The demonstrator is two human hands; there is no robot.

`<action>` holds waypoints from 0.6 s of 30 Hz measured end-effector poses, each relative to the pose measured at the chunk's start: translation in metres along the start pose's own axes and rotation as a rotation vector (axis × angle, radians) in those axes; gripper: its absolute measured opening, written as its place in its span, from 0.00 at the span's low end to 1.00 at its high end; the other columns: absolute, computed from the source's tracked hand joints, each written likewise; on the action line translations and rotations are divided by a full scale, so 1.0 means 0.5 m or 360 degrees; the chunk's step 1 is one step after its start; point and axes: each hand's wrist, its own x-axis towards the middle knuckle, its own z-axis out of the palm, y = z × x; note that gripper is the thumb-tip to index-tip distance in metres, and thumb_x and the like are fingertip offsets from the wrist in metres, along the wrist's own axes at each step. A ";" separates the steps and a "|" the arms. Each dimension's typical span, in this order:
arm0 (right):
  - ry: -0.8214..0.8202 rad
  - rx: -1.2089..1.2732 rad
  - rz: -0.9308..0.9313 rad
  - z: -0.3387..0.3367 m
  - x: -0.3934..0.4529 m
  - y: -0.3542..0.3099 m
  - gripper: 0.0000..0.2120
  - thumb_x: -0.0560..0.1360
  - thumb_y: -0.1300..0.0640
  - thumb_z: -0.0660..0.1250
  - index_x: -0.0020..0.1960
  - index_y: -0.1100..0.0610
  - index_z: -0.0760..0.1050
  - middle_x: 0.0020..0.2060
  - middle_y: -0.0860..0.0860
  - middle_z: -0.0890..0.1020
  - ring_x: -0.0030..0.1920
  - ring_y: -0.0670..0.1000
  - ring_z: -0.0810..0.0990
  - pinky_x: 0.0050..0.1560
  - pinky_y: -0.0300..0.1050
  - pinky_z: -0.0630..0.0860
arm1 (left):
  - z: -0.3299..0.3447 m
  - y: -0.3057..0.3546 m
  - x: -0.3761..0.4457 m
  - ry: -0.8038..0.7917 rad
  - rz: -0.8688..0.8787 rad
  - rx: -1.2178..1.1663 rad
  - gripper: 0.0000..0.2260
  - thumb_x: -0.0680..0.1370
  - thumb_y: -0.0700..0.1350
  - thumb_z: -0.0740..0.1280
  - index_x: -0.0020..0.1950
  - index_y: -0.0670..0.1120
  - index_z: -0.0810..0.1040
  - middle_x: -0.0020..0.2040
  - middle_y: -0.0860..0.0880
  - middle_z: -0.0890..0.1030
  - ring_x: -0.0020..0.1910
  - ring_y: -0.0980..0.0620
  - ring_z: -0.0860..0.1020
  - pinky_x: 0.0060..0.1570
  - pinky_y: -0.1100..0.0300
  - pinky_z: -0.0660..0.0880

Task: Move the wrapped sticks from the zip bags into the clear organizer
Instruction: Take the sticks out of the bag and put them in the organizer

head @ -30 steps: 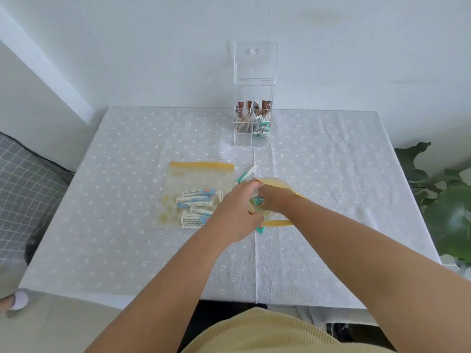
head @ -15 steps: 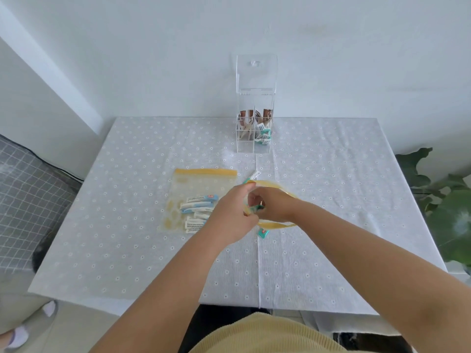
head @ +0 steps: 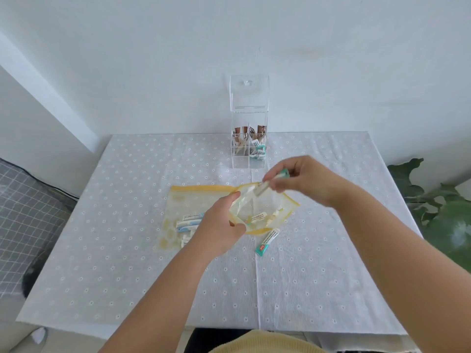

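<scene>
A teal-and-white wrapped stick [head: 274, 180] is pinched between the thumb and fingertips of the right hand [head: 303, 180], which holds it just above the open mouth of a yellow-edged zip bag [head: 265, 208]. The stick is tilted, its teal end up beside the knuckles and its white end pointing down toward the bag's rim. The left hand [head: 219, 225] grips the near left side of that bag's mouth, thumb curled over the yellow edge, holding the mouth open and raised off the cloth. More wrapped sticks [head: 257, 217] lie inside the bag, below the right fingers and just right of the left thumb.

One loose teal-ended stick [head: 267, 241] lies flat on the tablecloth [head: 318, 276], just below the held bag's lower edge and to the right of the left hand. A second zip bag [head: 183, 207] lies flat to the left of the left hand, its yellow zip strip on the far side; it holds several blue-and-white sticks [head: 190, 221], partly hidden by the left wrist.

Beyond the right fingers, near the wall, stands the clear organizer [head: 248, 149] with its lid [head: 249, 94] upright. Brown packets fill its rear compartments, and teal-ended sticks [head: 258, 151] sit in the front right one; the front left compartment looks bare. Green plant leaves [head: 438, 212] show past the table's right edge, and a grey checked cushion [head: 28, 220] on the left.
</scene>
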 end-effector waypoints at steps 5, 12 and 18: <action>0.0475 0.0733 -0.0017 -0.081 0.114 -0.007 0.07 0.74 0.71 0.67 0.45 0.62 0.80 0.39 0.56 0.83 0.33 0.47 0.82 0.40 0.34 0.80 | -0.017 -0.003 0.001 0.0005 -0.0008 -0.0019 0.33 0.73 0.38 0.66 0.74 0.61 0.63 0.64 0.39 0.76 0.25 0.61 0.71 0.28 0.70 0.68; 0.0741 0.0528 0.0264 -0.085 0.301 0.033 0.07 0.71 0.71 0.69 0.40 0.60 0.80 0.36 0.57 0.80 0.36 0.53 0.79 0.51 0.44 0.81 | -0.019 0.006 -0.009 -0.0049 0.0037 -0.0015 0.32 0.75 0.38 0.66 0.74 0.60 0.61 0.62 0.43 0.75 0.26 0.62 0.71 0.26 0.71 0.67; 0.0766 0.0051 0.0532 -0.067 0.365 0.069 0.05 0.68 0.65 0.67 0.38 0.64 0.82 0.35 0.56 0.81 0.36 0.51 0.77 0.45 0.46 0.78 | -0.017 0.008 -0.004 -0.0077 0.0069 -0.0013 0.32 0.74 0.38 0.65 0.75 0.58 0.62 0.50 0.51 0.71 0.30 0.66 0.72 0.30 0.73 0.67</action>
